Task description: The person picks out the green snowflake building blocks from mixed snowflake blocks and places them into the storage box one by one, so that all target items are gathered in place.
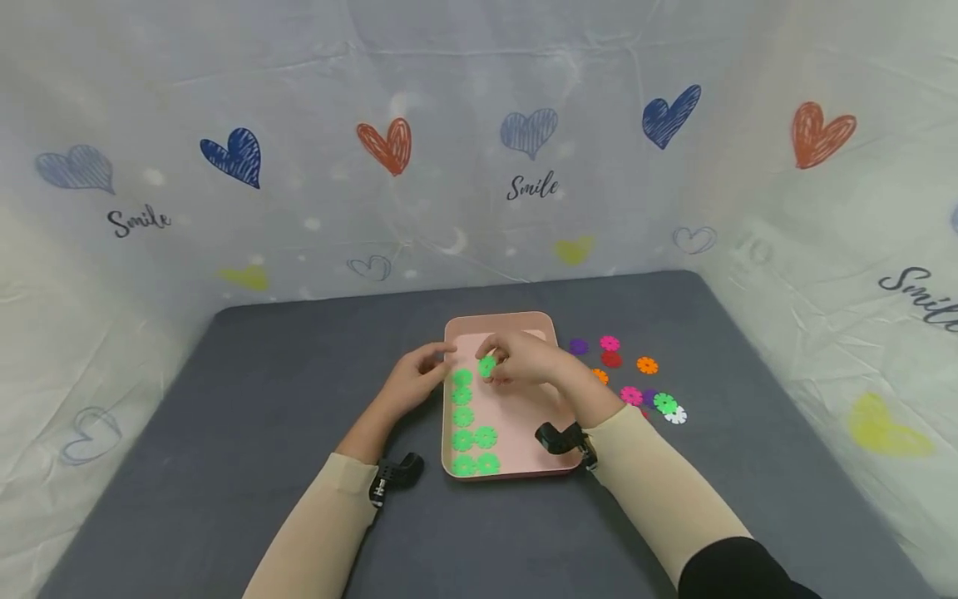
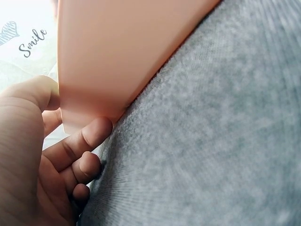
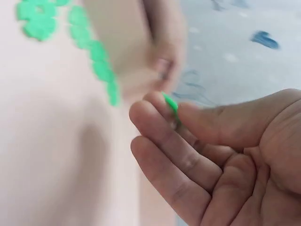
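Note:
Over the upper part of a pink tray (image 1: 516, 428), my right hand (image 1: 527, 359) pinches a green flower-shaped disc (image 1: 486, 366) between thumb and fingers. Only a thin edge of that disc (image 3: 170, 102) shows in the right wrist view. My left hand (image 1: 412, 378) holds the tray's left side near its far corner, thumb at the rim and fingers against the outer wall (image 2: 117, 52). Inside the tray, several green discs (image 1: 463, 416) form a column along the left side. Two more, including a lower green disc (image 1: 488, 463), lie beside it near the front.
Loose flower discs lie on the grey table (image 1: 299, 416) right of the tray: purple (image 1: 579, 346), pink (image 1: 609, 343), red (image 1: 611, 359), orange (image 1: 647, 365), green (image 1: 664, 403) and white (image 1: 677, 415). My right forearm partly covers this group. A printed curtain (image 1: 449, 208) stands behind the table.

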`<state>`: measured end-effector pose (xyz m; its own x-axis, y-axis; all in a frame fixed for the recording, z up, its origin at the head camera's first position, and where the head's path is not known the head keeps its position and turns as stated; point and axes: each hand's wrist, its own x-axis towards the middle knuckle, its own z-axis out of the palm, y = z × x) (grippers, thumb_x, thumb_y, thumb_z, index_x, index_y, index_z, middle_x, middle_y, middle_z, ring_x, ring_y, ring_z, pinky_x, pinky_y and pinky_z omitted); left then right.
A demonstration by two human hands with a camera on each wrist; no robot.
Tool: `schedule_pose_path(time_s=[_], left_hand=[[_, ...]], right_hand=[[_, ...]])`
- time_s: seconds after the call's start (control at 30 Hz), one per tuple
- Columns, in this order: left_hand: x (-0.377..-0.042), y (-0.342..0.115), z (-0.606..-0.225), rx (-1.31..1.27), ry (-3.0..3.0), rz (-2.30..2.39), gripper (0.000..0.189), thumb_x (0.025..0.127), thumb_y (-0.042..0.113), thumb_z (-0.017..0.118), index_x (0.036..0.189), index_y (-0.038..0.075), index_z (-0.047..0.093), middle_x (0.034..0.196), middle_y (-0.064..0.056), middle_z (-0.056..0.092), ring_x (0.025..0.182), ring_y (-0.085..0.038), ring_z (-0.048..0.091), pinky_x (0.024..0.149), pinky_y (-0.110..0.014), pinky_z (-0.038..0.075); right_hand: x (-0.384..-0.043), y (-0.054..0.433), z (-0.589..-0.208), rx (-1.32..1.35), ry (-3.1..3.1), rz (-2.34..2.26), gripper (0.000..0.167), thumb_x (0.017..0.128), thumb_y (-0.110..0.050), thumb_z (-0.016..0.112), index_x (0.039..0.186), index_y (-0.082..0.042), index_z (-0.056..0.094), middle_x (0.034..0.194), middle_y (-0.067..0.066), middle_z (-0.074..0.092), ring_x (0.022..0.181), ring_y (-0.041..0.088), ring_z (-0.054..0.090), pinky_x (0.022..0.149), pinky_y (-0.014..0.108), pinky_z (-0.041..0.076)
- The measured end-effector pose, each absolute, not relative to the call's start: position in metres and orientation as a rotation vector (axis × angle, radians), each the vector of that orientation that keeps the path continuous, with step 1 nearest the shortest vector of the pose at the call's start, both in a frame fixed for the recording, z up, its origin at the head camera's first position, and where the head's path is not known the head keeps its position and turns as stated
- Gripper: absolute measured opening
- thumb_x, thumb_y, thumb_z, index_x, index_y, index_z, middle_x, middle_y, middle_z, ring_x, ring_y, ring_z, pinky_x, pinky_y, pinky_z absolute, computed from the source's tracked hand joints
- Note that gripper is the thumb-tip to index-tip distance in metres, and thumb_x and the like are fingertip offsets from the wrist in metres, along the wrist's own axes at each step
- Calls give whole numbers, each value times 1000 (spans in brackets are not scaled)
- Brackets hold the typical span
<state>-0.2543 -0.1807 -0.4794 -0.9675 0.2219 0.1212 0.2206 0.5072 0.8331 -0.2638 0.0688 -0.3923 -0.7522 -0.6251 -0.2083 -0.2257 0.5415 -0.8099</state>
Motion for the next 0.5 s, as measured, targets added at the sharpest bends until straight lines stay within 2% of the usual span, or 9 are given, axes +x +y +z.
schedule_pose_path(time_s=[0.07, 0.2, 0.5], left_hand=[[-255, -179, -480, 409, 2724, 1507, 34, 104, 24, 61, 136, 16, 66, 79, -5, 61, 62, -20, 49, 58, -35, 42], [-255, -177, -479, 429, 2723, 1503, 34, 105, 26, 60, 136, 15, 66, 76, -5, 56, 61, -20, 47, 58, -35, 42], [-254, -181, -478, 415, 2740, 1499, 33, 104, 24, 61, 136, 15, 66, 73, -3, 53, 60, -19, 46, 58, -34, 41]], right_hand=[[-264, 62, -400, -701, 2312, -1015, 36, 93, 4, 70, 128, 2, 65, 93, 7, 69, 77, 18, 63, 72, 29, 52], [-262, 56, -409, -704, 2331, -875, 30, 84, 3, 80, 113, -3, 73, 90, 4, 64, 74, 15, 55, 69, 27, 47], [-255, 50, -409, -722, 2351, -717, 28, 78, -1, 88, 99, -8, 69, 87, 4, 60, 74, 17, 51, 66, 29, 44]])
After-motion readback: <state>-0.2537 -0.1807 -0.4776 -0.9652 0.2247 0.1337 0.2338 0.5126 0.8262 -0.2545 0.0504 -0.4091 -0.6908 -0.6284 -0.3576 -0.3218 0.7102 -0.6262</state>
